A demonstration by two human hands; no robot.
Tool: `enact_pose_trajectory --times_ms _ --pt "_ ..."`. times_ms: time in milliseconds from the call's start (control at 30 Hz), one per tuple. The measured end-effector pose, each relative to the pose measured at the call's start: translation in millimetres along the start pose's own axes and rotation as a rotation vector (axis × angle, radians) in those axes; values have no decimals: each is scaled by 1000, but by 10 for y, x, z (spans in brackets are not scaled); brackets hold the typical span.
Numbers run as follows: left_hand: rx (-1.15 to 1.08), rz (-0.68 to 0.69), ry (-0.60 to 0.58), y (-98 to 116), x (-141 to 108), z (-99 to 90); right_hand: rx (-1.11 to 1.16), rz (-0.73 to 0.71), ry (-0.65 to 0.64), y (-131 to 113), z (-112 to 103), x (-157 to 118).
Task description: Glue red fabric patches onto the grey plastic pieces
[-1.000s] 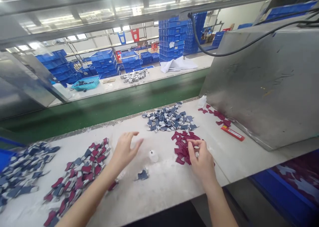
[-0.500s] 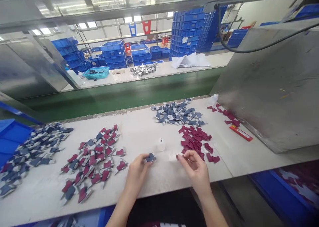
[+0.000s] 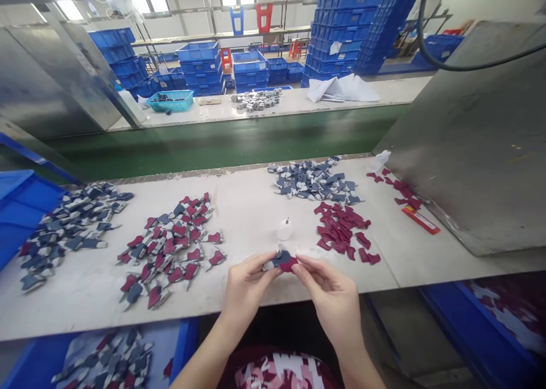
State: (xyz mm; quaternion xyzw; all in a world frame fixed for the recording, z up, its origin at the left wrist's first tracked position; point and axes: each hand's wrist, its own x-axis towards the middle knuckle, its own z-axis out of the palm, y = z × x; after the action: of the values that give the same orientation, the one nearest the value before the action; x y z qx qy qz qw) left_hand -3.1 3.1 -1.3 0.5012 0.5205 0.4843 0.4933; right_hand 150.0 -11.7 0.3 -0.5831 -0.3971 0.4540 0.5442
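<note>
Between thumb and fingers, my left hand (image 3: 247, 281) pinches a small dark blue and grey piece (image 3: 280, 258). A flat maroon piece (image 3: 289, 265) is pinched in my right hand (image 3: 330, 286), its edge against the blue piece. Just beyond my hands stands a small white bottle with a thin tip (image 3: 284, 228). To the right lies a heap of maroon pieces (image 3: 340, 230). Farther back is a heap of blue and grey pieces (image 3: 313, 181). On the left are pieces with maroon and blue faces (image 3: 170, 241).
Another heap of blue-grey pieces (image 3: 72, 230) lies far left beside a blue bin (image 3: 25, 204). A red strip-shaped packet (image 3: 421, 220) lies near the metal panel (image 3: 478, 150) on the right. Below the table edge, a blue crate (image 3: 187, 340) holds more pieces.
My hands have come together, bringing the maroon piece against the blue one. The view has tilted downward, showing more of the crate below the table.
</note>
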Motion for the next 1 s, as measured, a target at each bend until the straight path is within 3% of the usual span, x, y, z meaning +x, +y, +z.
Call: enact_pose_trajectory --times_ms 567,900,1000 --pt "51 22 -3 77 -97 -3 -181 -41 55 -116 48 -51" --pt "-194 -15 6 191 -90 45 -299 -480 125 -33 92 -80" --pt "-244 -43 0 239 -78 5 -308 -509 136 -24 42 -28"
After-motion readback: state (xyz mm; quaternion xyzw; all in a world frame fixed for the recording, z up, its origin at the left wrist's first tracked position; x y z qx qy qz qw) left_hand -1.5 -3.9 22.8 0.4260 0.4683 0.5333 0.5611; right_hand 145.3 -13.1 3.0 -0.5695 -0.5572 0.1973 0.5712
